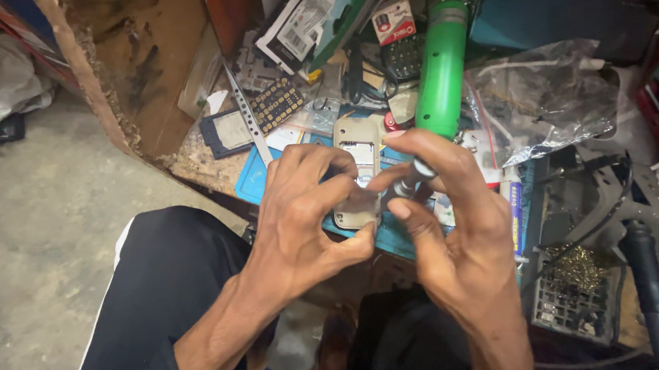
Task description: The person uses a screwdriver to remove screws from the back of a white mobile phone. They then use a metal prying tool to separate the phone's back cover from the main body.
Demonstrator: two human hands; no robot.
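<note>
Phone shell (pixel 358 171), beige, opened, lies flat on a blue mat (pixel 257 180) at the bench (pixel 197 162) edge, between both hands and partly hidden by the fingers. Left hand (pixel 305 214) curls over its lower left side, fingertips pinching the shell's edge, thumb below its bottom end. Right hand (pixel 442 215) pinches the tip of a green tool (pixel 442 70) between thumb and fingers, tip pointing down onto the shell's lower right part; tool body rises up and away toward the back of the bench.

Packages: red-and-white small box (pixel 392 17) at back, just left of the green tool. White label with barcode stripes on a flat pack (pixel 308 16) left of it, tilted. Crumpled clear plastic bag (pixel 548 99) right of the tool. Small white tube with blue label (pixel 515 212) standing just right of the right hand. Keypad panel (pixel 277 104), dark with yellowish keys, behind the mat. Dark framed small screen part (pixel 227 133) at left bench edge.
</note>
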